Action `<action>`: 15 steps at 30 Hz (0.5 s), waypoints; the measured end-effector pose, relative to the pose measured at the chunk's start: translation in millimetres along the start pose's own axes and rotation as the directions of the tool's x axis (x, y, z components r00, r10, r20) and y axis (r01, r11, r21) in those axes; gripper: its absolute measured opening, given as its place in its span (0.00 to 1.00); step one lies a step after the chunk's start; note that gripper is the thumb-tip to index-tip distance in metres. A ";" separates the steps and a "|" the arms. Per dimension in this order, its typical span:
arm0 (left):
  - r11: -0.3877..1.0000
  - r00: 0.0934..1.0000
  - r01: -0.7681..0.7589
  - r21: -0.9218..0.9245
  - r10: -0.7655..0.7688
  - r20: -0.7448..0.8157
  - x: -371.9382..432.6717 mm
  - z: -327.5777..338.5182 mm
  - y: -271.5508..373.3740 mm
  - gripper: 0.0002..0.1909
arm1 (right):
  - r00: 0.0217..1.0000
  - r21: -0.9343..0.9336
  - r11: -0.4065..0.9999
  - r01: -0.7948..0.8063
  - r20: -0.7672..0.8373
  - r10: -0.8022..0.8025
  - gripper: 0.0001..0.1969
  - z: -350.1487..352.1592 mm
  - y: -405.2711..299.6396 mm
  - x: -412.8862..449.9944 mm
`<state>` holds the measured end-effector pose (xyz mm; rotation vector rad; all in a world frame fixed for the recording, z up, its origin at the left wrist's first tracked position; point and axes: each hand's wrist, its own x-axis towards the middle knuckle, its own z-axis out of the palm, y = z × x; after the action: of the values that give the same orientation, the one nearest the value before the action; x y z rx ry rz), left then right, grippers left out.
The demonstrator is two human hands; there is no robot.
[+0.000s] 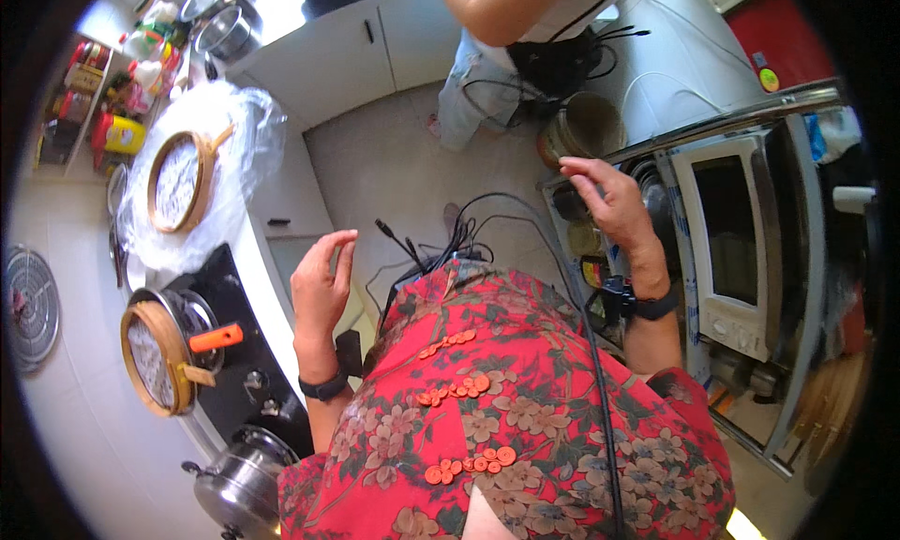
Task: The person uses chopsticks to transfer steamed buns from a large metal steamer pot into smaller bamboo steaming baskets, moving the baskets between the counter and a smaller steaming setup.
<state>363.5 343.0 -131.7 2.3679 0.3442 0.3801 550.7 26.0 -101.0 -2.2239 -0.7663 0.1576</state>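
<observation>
My left hand (320,280) hangs in the air beside the counter edge (271,294), its fingers loosely bent and holding nothing. My right hand (612,199) is raised to the right near the metal shelf rack (583,294), also empty, with thumb and fingers apart. On the counter to my left, a round bamboo steamer (204,181) with pale food inside sits on clear plastic sheeting (264,136). A second bamboo steamer (184,357) rests over a metal pot (200,315) on the black gas stove (228,273). An orange handle (216,337) sticks out beside it.
A lidded steel pot (242,480) stands at the stove's near end. A person (485,83) stands ahead, by a bucket (583,129). Right of me is a white microwave (728,238) on the rack. Black cables (457,241) hang at my waist. Bottles (144,72) line the far left.
</observation>
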 end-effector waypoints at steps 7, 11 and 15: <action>0.994 0.995 0.089 0.066 -0.091 0.028 -39.0 3.3 -17.2 0.07 | 0.998 0.021 1.000 -0.015 0.058 0.013 0.11 19.2 9.0 -17.6; 0.983 0.980 0.161 0.094 -0.170 0.102 -57.2 7.2 -26.3 0.07 | 0.995 0.019 1.000 -0.008 0.098 0.006 0.11 33.5 15.9 -25.3; 0.986 0.990 0.087 0.143 -0.101 0.094 -77.5 14.9 -42.3 0.08 | 0.989 0.022 1.000 0.009 0.150 -0.012 0.10 47.7 18.0 -24.2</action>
<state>291.6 337.6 -184.7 2.4847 0.4460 0.1970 523.5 32.7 -150.0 -2.2059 -0.8528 0.3299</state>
